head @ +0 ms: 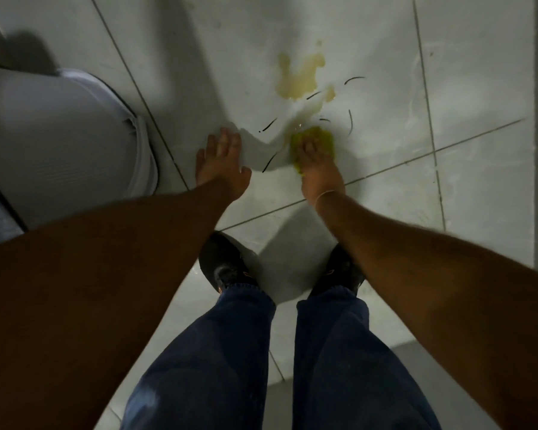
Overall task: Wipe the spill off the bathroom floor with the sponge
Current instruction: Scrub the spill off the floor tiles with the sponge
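Right hand (319,169) presses the sponge (316,141) under its fingers beside the spill (298,77); left hand (222,164) lies flat, fingers apart, on the floor (479,88)

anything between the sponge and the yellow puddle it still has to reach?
Nothing visible. The sponge, under the right hand, sits at the near edge of the wet patch; the yellow spill lies just beyond on open tile. The left hand rests flat off to the side.

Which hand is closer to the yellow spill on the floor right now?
Right. The right hand presses the sponge at the near edge of the yellow spill. The left hand lies flat on the tile, off to the left, farther from it.
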{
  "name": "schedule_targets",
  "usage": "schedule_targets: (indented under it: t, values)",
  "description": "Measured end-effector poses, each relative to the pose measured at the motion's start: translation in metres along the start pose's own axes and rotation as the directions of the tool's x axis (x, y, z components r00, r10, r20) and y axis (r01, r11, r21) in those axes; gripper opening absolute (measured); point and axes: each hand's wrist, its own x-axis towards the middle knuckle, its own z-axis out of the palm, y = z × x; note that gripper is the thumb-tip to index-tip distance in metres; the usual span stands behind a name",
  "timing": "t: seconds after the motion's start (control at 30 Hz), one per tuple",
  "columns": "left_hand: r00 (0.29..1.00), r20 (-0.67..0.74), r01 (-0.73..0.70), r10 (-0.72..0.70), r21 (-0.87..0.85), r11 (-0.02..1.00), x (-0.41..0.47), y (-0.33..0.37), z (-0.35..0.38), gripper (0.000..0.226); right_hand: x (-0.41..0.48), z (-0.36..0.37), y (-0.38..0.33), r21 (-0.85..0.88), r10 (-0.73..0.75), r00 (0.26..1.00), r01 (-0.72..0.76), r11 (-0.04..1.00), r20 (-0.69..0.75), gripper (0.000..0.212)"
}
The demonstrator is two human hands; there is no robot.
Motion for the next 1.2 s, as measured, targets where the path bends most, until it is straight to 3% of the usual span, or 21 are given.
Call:
schedule_targets:
  t: [0.1,0.27,0.33,0.47,0.53,0.63,0.7,0.77,0.83,0.93,1.0,1.07,1.1,1.13,1.2]
  values:
    - [0.999,-0.025,0.032,-0.033,-0.022,0.999,0.006,0.003,0.012,0.086,-0.019,0.021,-0.019,0.004,-0.188,0.976,0.189,0.982,0.11,0.067]
    - [0.999,0.042,-0.041,0.035,0.149,0.988,0.017,-0.02,0.033,0.113,-0.021,0.031,0.002,-0.058,-0.252,0.965,0.256,0.965,0.065,0.062]
    - [0.994,0.105,-0.058,0.043,0.146,0.988,0.023,-0.026,0.032,0.118,-0.011,0.02,0.024,-0.085,-0.183,0.983,0.181,0.98,-0.014,0.062]
    - [0.994,0.095,-0.071,0.058,0.14,0.988,0.02,-0.029,0.032,0.122,0.016,-0.007,0.053,-0.008,0.202,0.971,-0.204,0.979,-0.128,0.074]
    - [0.994,0.088,-0.082,0.069,0.148,0.986,0.018,-0.029,0.033,0.127,0.033,-0.013,0.045,-0.008,0.223,0.966,-0.226,0.974,-0.132,0.078]
    - [0.991,0.122,-0.072,0.05,0.175,0.982,0.019,-0.029,0.029,0.14,0.043,-0.011,0.015,-0.083,-0.105,0.992,0.099,0.992,-0.074,0.077]
    - [0.993,0.115,-0.055,0.034,0.185,0.981,0.019,-0.025,0.029,0.144,0.033,-0.003,0.001,-0.143,-0.368,0.925,0.378,0.915,0.091,0.073]
    - [0.996,0.09,-0.043,0.027,0.178,0.983,0.015,-0.022,0.027,0.143,0.023,0.001,0.002,-0.13,-0.488,0.846,0.52,0.844,0.213,0.073]
    - [0.998,0.062,-0.042,0.032,0.173,0.984,0.008,-0.019,0.025,0.139,0.019,-0.003,0.013,-0.116,-0.527,0.818,0.561,0.82,0.233,0.075]
    - [0.998,0.039,-0.057,0.052,0.17,0.984,0.002,-0.016,0.019,0.13,0.018,-0.017,0.027,-0.165,-0.437,0.876,0.47,0.867,0.202,0.071]
    - [0.997,0.03,-0.072,0.068,0.172,0.982,0.001,-0.017,0.016,0.122,0.021,-0.025,0.031,-0.136,-0.227,0.969,0.239,0.961,0.098,0.072]
    - [0.997,0.005,-0.078,0.078,0.177,0.981,-0.001,-0.021,0.014,0.113,0.025,-0.025,0.024,-0.086,-0.016,1.0,0.016,0.996,0.002,0.076]
    - [0.996,-0.003,-0.083,0.084,0.173,0.982,-0.001,-0.023,0.013,0.11,0.026,-0.022,0.014,-0.082,0.015,1.0,-0.017,0.996,-0.026,0.076]
    - [0.996,-0.005,-0.09,0.092,0.164,0.982,-0.001,-0.024,0.012,0.108,0.024,-0.014,0.004,-0.103,-0.029,0.999,0.026,0.994,-0.029,0.074]
    - [0.994,0.008,-0.108,0.108,0.15,0.983,0.001,-0.026,0.009,0.106,0.015,0.006,-0.017,-0.168,-0.269,0.959,0.28,0.945,0.086,0.066]
